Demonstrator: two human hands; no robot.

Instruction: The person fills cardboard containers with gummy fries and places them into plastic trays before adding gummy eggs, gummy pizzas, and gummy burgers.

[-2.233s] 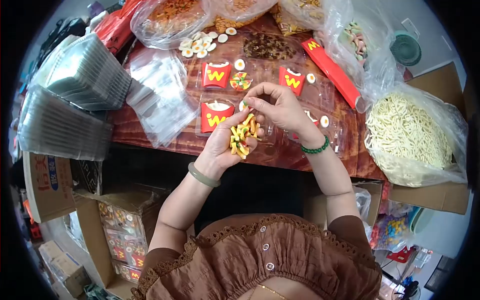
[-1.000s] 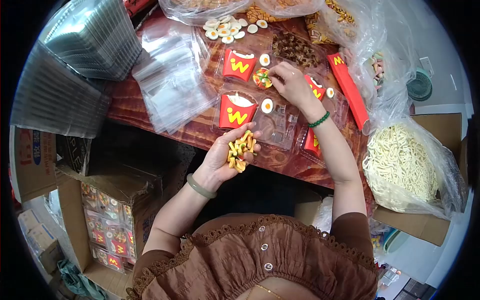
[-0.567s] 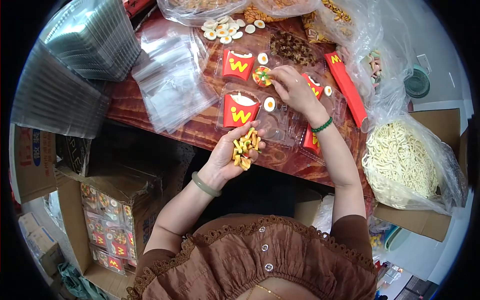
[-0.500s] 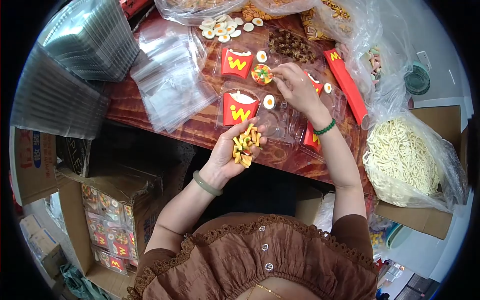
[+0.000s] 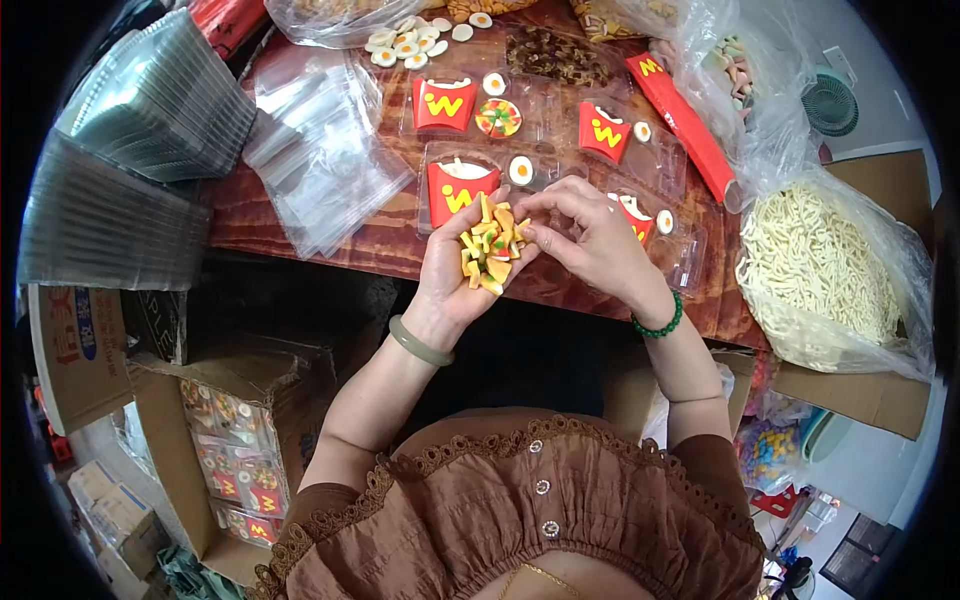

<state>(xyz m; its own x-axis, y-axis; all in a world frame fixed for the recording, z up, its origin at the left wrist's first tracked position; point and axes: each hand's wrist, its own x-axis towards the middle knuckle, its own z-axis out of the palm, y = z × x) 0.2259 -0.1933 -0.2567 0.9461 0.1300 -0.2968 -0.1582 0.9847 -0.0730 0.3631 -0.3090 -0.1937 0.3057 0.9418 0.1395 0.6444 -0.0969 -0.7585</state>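
Observation:
My left hand (image 5: 458, 262) is palm up, cupped round a heap of small yellow wedge pieces (image 5: 492, 243) with red and green bits. My right hand (image 5: 590, 238) reaches to the heap's right edge, its thumb and index finger pinched at a piece there. Beyond my hands, red fry boxes marked with a yellow W lie in clear plastic trays, one box (image 5: 444, 104) at the back left, another (image 5: 603, 132) at the back right. Egg pieces (image 5: 521, 170) sit beside the boxes. A round, multicoloured wedge disc (image 5: 498, 117) lies in the back left tray.
Stacked clear trays (image 5: 165, 100) and plastic bags (image 5: 325, 150) are at the left. Loose eggs (image 5: 405, 42) and brown pieces (image 5: 555, 57) lie at the back. A bag of cream strips (image 5: 825, 265) stands right, near a long red sleeve (image 5: 685, 128). An open carton (image 5: 160, 440) is below left.
My right hand has moved from the round disc down to the heap in my left hand. The disc now shows whole. The camera view has shifted a little.

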